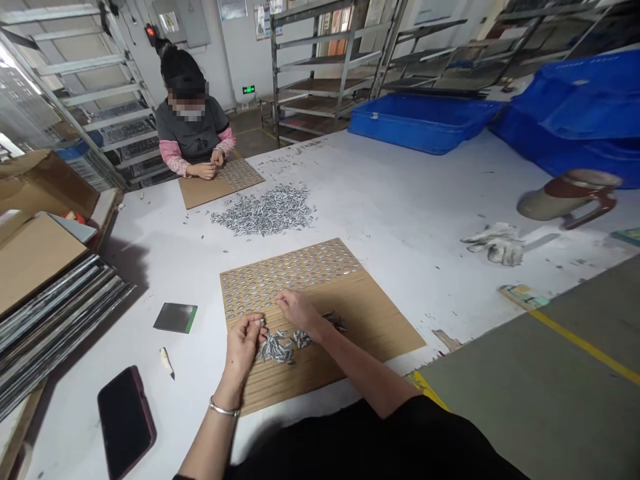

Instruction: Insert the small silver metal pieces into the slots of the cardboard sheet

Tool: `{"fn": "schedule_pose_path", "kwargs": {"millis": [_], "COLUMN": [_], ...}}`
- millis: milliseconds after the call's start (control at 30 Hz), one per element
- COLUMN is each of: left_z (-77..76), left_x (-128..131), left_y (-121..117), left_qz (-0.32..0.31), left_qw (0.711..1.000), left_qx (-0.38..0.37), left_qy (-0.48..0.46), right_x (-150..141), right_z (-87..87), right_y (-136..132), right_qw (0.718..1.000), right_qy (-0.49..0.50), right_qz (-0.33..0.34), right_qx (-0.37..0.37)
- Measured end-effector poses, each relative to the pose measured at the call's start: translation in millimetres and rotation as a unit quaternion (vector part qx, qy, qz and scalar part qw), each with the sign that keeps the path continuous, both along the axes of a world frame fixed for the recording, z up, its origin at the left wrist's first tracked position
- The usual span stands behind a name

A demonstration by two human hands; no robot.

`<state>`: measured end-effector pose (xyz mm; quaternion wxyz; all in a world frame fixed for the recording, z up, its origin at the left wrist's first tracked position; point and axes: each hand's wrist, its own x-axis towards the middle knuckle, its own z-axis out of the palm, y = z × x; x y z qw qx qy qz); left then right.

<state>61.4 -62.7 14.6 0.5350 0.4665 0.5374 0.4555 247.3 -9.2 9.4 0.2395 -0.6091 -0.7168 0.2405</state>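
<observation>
A brown board (380, 320) lies in front of me, its far part covered with rows of small silver leaf-shaped pieces (295, 267). My left hand (243, 343) is at the board's left side, thumb and fingers pinched on a small silver piece (261, 323). Beside those fingers is a loose pile of silver pieces (277, 349), partly hidden farther right by my right forearm. My right hand (296, 310) is closed in a pinch just at the near edge of the rows. Whatever its fingertips hold is too small to make out.
Beyond the board lies a large heap of silver pieces (270, 210). A co-worker (193, 127) sits across the table at another board (205, 192). A phone (127, 420), a small knife (167, 363) and a dark block (175, 317) lie left; gloves (495, 244), a mug (555, 197) and blue crates (420, 120) stand right.
</observation>
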Motion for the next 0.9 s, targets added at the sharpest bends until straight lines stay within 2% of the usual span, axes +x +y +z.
{"fn": "schedule_pose_path", "kwargs": {"millis": [133, 333, 433, 500, 600, 700, 800, 900], "left_z": [-8.8, -4.1, -0.7, 0.2, 0.3, 0.9, 3.7, 7.8], "left_x": [-1, -6, -5, -3, 1, 9, 19, 21], "left_y": [1, -2, -4, -5, -6, -6, -8, -9], "left_qz": [0.005, 0.006, 0.007, 0.004, -0.003, -0.019, -0.027, -0.026], "left_qw": [1.000, 0.999, 0.998, 0.998, 0.999, 0.993, 0.979, 0.968], "left_qx": [0.002, 0.010, 0.010, 0.017, 0.052, 0.096, 0.142, 0.185], "left_qy": [-0.028, -0.047, -0.064, -0.059, -0.008, 0.071, 0.143, 0.170], "right_x": [-10, -13, -11, -9, -7, -7, -8, -4], "right_z": [0.0, 9.4, 15.0, 17.8, 19.9, 20.5, 20.3, 17.7], "right_y": [1, 2, -7, -18, -38, -51, -53, -47], "right_qw": [0.999, 0.995, 0.998, 0.994, 0.956, 0.894, 0.851, 0.846], "right_qy": [-0.049, -0.080, 0.003, 0.102, 0.267, 0.400, 0.478, 0.497], "right_qz": [-0.012, -0.043, -0.065, -0.036, 0.031, 0.017, -0.008, -0.037], "right_qx": [-0.014, -0.033, -0.026, -0.032, -0.120, -0.200, -0.218, -0.190]}}
